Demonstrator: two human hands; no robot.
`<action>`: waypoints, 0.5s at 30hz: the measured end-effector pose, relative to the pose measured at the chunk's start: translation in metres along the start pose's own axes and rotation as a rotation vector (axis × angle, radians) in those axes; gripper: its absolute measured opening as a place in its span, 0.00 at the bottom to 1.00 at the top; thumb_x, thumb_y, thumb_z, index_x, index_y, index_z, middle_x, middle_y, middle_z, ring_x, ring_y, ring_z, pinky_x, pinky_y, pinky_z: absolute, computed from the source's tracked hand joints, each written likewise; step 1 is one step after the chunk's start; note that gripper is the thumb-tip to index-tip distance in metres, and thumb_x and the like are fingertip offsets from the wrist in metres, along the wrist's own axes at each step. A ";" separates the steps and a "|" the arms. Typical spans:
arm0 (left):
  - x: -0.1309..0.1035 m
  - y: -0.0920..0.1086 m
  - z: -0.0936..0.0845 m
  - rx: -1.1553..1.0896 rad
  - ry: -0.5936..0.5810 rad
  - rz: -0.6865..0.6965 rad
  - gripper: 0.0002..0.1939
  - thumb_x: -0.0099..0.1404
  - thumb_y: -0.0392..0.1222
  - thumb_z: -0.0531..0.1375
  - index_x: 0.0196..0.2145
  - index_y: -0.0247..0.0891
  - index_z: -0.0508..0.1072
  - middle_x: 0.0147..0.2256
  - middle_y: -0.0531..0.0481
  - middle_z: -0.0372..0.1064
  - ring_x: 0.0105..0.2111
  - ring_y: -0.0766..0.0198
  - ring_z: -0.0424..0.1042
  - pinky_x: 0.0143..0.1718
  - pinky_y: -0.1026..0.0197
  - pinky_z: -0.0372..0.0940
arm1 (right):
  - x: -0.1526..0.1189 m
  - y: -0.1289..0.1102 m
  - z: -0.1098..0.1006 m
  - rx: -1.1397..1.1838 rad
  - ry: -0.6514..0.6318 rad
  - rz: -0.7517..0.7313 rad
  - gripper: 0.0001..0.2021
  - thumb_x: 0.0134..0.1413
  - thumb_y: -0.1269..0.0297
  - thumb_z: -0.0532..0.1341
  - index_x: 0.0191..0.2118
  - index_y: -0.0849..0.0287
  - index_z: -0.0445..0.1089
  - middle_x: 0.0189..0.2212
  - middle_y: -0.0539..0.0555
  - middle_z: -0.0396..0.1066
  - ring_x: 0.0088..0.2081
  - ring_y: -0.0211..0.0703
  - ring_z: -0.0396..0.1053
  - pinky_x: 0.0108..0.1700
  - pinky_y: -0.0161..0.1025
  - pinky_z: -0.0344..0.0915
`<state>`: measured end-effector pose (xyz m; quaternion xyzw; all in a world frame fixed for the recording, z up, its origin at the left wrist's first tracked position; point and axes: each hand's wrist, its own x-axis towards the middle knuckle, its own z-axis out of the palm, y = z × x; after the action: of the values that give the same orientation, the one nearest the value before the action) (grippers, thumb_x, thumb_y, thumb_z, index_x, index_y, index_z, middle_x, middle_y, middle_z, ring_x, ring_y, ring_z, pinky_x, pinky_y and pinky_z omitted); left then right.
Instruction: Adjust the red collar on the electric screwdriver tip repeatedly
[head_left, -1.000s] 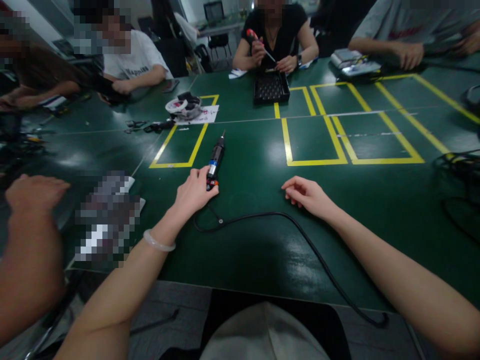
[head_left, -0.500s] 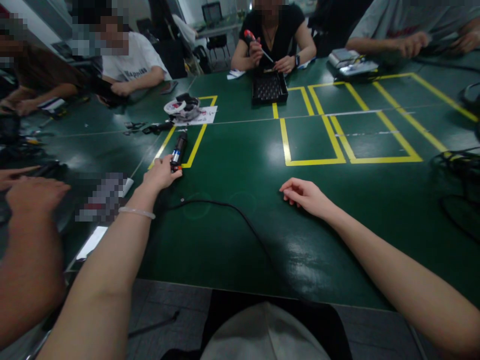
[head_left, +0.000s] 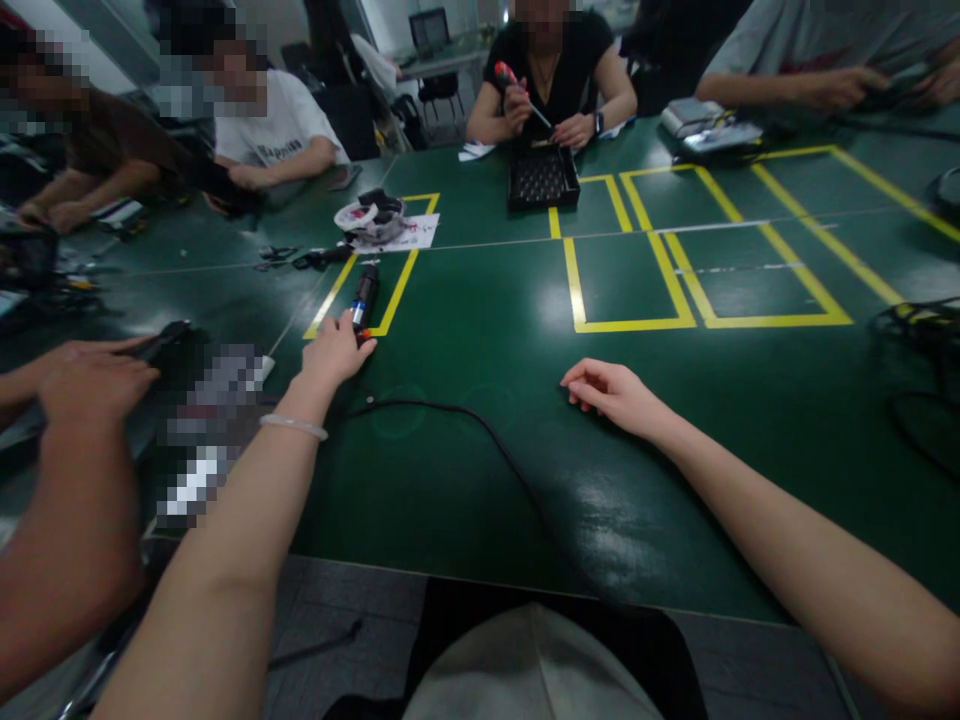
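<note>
My left hand [head_left: 337, 350] reaches forward over the table, its fingers closed around the near end of a black cylindrical power tool [head_left: 364, 292] with a blue and silver band. The tool lies inside a yellow tape outline [head_left: 401, 290]; a bit of orange-red shows beside my thumb, and its near end is hidden by my fingers. My right hand [head_left: 609, 392] rests on its side on the green table [head_left: 465, 480], fingers loosely bent with nothing visible in them. A black cable [head_left: 487, 430] runs across the table between my hands.
Beyond the tool lie a tape roll [head_left: 356, 214] and white paper [head_left: 420, 232]. A person opposite holds a red-handled screwdriver [head_left: 510, 78] over a black tray [head_left: 544, 180]. At the left edge is a co-worker's forearm [head_left: 82, 530]. Coiled black cables [head_left: 919, 350] lie far right.
The view has shifted slightly. My left hand has edged right at the tool's near end, and the co-worker's arm at the left has moved right too. My right hand stays put.
</note>
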<state>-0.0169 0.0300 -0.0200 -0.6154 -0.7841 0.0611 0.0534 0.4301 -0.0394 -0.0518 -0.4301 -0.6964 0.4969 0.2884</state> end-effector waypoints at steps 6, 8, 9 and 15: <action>-0.016 0.016 0.000 -0.043 0.092 -0.038 0.30 0.74 0.53 0.40 0.66 0.34 0.56 0.55 0.28 0.62 0.52 0.37 0.68 0.47 0.40 0.66 | 0.000 0.000 0.001 0.007 0.005 -0.018 0.12 0.60 0.57 0.59 0.40 0.61 0.70 0.28 0.53 0.71 0.27 0.38 0.68 0.28 0.36 0.64; -0.025 0.025 -0.001 -0.043 0.107 -0.023 0.30 0.74 0.52 0.41 0.65 0.33 0.57 0.54 0.28 0.62 0.51 0.38 0.68 0.47 0.41 0.66 | 0.000 0.000 0.001 0.009 0.012 -0.021 0.11 0.60 0.58 0.59 0.40 0.61 0.70 0.28 0.52 0.71 0.27 0.38 0.68 0.28 0.36 0.64; -0.031 0.031 -0.002 -0.044 0.112 -0.014 0.30 0.74 0.52 0.42 0.65 0.32 0.58 0.53 0.28 0.63 0.51 0.38 0.69 0.46 0.42 0.67 | 0.001 0.000 0.001 0.011 0.015 -0.022 0.11 0.60 0.58 0.58 0.40 0.61 0.70 0.28 0.52 0.71 0.27 0.38 0.67 0.28 0.35 0.63; -0.078 0.077 -0.012 -0.047 0.108 0.065 0.29 0.74 0.52 0.44 0.66 0.33 0.56 0.52 0.30 0.62 0.48 0.41 0.71 0.42 0.47 0.69 | 0.001 0.000 0.004 0.023 0.043 -0.010 0.11 0.61 0.58 0.58 0.41 0.61 0.69 0.28 0.52 0.71 0.26 0.37 0.67 0.26 0.34 0.62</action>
<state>0.0767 -0.0271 -0.0214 -0.6438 -0.7610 0.0111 0.0789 0.4265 -0.0400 -0.0536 -0.4338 -0.6864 0.4941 0.3107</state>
